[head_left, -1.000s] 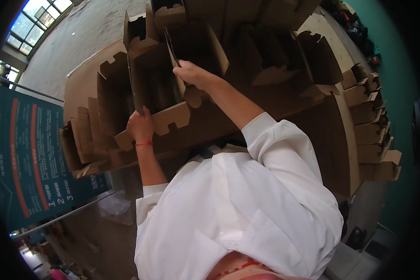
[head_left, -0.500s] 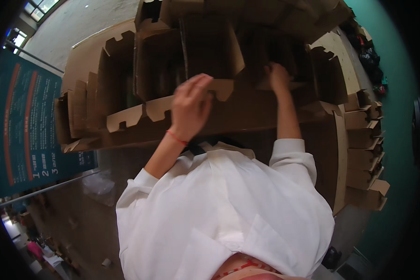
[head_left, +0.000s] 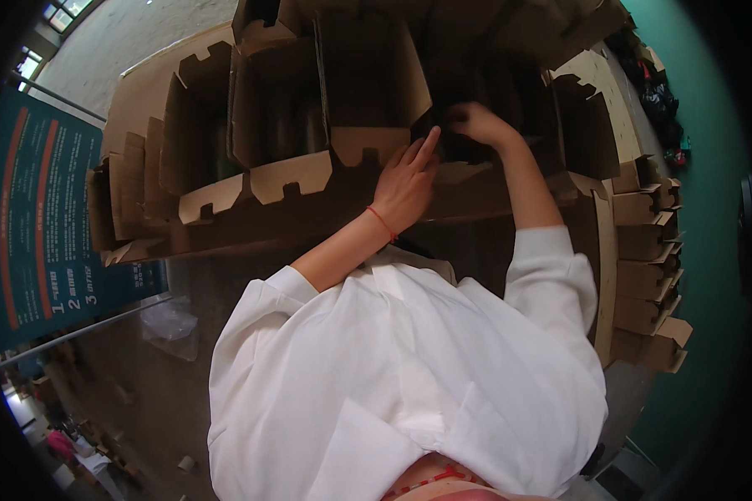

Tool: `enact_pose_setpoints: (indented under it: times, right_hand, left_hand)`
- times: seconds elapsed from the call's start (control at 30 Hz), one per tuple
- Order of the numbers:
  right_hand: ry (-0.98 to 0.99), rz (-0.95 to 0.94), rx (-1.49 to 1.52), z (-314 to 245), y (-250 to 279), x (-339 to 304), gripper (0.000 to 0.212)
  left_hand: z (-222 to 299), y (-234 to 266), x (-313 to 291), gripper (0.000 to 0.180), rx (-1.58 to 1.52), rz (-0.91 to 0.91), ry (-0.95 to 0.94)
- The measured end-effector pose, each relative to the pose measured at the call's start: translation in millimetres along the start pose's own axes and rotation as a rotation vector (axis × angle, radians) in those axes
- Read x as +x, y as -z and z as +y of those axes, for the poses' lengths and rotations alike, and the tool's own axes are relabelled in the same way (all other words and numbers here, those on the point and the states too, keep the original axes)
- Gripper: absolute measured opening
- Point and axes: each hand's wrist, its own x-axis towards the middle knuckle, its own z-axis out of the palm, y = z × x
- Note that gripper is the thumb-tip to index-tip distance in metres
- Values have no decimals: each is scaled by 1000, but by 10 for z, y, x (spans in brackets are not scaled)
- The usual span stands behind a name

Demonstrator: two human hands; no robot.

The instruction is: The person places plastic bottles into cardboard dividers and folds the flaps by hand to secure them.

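Note:
My left hand (head_left: pixel 405 182), with a red cord at the wrist, has its fingers stretched out. It lies against the front edge of an open cardboard box (head_left: pixel 372 142). Just right of it, my right hand (head_left: pixel 482 125) bends inward over a dark box opening, its fingers curled down. What those fingers hold, if anything, is lost in shadow. Left of my hands, open cardboard boxes stand in a row, among them a middle box (head_left: pixel 291 177) and a left box (head_left: pixel 213 200) with notched flaps folded outward. Dim upright shapes show inside them.
More open cardboard (head_left: pixel 589 125) stands at the right end of the row. Folded boxes (head_left: pixel 643 275) are stacked along the right side, before a green surface (head_left: pixel 710 250). At left stands a teal printed board (head_left: pixel 38 225); a clear plastic bag (head_left: pixel 171 326) lies on the floor.
My left hand has moved right, onto the box edge beside my right hand. My right hand has shifted slightly left, and its fingers now point left.

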Motion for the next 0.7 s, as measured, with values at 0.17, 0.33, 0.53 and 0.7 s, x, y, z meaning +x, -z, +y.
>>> enact_pose_setpoints:
  times: [0.17,0.33,0.53,0.7]
  right_hand:
    - [-29,-163,-393,240,-636,601,35]
    - [74,-32,-263,723,-903,857,41]
    - [243,177,-217,1217,-1007,976,44]
    - [-376,-1,985,269,-364,261,35]
  left_hand:
    - [-43,-68,-54,46,59,19,32]
    - [-61,75,-78,55,31,91,53]
    - [-451,30,-25,59,192,155,196]
    - [-563,-4,-53,54,234,123,168]
